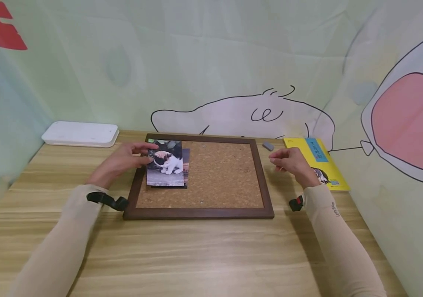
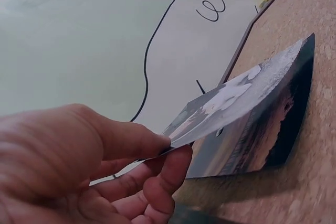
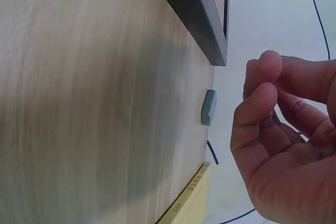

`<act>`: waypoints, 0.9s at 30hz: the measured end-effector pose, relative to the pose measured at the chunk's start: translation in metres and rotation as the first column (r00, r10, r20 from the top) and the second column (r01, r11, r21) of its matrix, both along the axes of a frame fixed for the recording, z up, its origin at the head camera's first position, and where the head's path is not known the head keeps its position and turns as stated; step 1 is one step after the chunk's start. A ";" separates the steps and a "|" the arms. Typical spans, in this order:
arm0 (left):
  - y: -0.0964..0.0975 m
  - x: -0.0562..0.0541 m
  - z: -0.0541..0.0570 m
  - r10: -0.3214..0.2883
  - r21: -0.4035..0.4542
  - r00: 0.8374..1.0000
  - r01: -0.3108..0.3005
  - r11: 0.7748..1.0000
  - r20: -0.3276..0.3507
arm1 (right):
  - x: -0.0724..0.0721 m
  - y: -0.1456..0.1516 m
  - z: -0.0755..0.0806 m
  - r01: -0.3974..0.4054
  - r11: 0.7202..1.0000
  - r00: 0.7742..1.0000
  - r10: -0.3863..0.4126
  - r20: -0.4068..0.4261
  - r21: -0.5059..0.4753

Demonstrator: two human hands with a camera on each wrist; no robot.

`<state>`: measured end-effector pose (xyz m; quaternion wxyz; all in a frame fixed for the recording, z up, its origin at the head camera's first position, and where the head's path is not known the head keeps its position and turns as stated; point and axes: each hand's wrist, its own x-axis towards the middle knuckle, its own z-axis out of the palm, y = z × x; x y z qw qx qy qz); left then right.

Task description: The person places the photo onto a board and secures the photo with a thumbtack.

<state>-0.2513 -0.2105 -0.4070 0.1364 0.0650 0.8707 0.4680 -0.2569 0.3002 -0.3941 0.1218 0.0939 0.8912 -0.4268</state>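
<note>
My left hand [image 1: 124, 159] pinches the left edge of a photo of a black-and-white cat [image 1: 165, 165] between thumb and fingers. The photo is tilted up over the left part of a cork board [image 1: 226, 177] with a brown frame. Beneath it, a second photo with a dark, sunset-coloured picture [image 2: 262, 135] lies partly covered on the cork. My right hand [image 1: 287, 161] hovers right of the frame, its fingers loosely curled and nothing visible between them in the right wrist view. Close to its fingertips, a small grey block [image 1: 268, 146] lies on the table.
A yellow book [image 1: 330, 165] with a blue label lies at the table's right edge, partly behind my right hand. At the back left is a white flat case [image 1: 80, 134]. A printed fabric wall [image 1: 215, 62] rises behind the wooden table [image 1: 196, 255].
</note>
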 end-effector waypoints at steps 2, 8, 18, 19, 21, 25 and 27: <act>0.005 -0.002 -0.002 0.001 0.015 1.000 -0.001 1.000 0.017 | 0.000 -0.001 0.000 -0.007 1.000 1.000 0.007 0.004 0.000; 0.015 -0.004 -0.005 0.013 0.037 0.999 -0.014 0.999 0.036 | 0.000 -0.006 0.001 -0.006 0.999 1.000 0.006 -0.002 -0.037; 0.030 -0.006 -0.008 0.013 0.135 0.999 -0.020 0.991 0.051 | -0.001 -0.010 0.001 0.008 0.996 1.000 -0.009 -0.009 -0.084; 0.033 -0.006 -0.008 0.014 0.143 0.999 -0.020 0.989 0.045 | -0.001 -0.010 0.001 0.015 0.996 1.000 -0.016 -0.006 -0.092; 0.040 -0.007 -0.007 0.015 0.162 0.999 -0.021 0.987 0.038 | -0.001 -0.011 0.001 0.030 0.993 1.000 -0.030 0.003 -0.113; 0.054 -0.010 -0.007 0.016 0.199 0.999 -0.025 0.980 0.043 | -0.001 -0.013 0.001 0.050 0.985 0.999 -0.047 0.027 -0.162; 0.059 -0.012 -0.006 0.019 0.203 0.998 -0.029 0.979 0.055 | -0.001 -0.015 0.001 0.049 0.982 0.999 -0.044 0.031 -0.184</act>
